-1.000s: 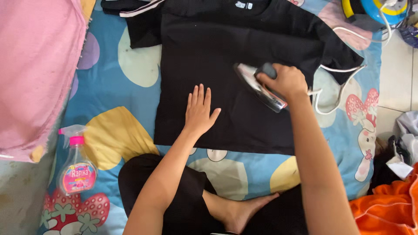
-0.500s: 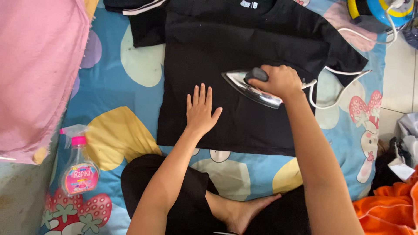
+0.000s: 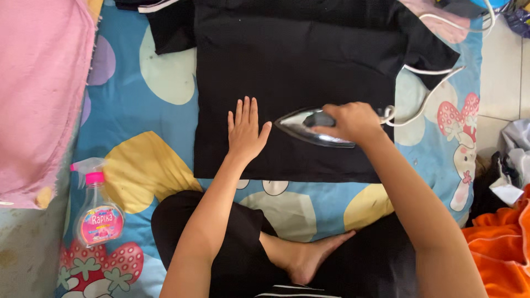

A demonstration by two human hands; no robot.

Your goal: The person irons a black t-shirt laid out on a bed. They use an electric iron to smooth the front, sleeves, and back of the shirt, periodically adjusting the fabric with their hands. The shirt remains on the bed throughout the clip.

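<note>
Black shirt (image 3: pixel 298 72) spread flat across the middle of a blue patterned blanket (image 3: pixel 143 116), hem toward the near edge. Left hand (image 3: pixel 245 132) pressed flat on the shirt near its left side, fingers together and straight, holding nothing. Right hand (image 3: pixel 348 121) wrapped around the dark handle of a silver iron (image 3: pixel 301 126), tip pointing at the left hand, just beside its thumb. White cord (image 3: pixel 425 105) trailing off toward the blanket's right edge. Spray bottle (image 3: pixel 96 207) with pink cap lying near the left front corner. Pink cloth (image 3: pixel 38 94) along the left edge; orange cloth (image 3: pixel 497 248) off the right front corner.
</note>
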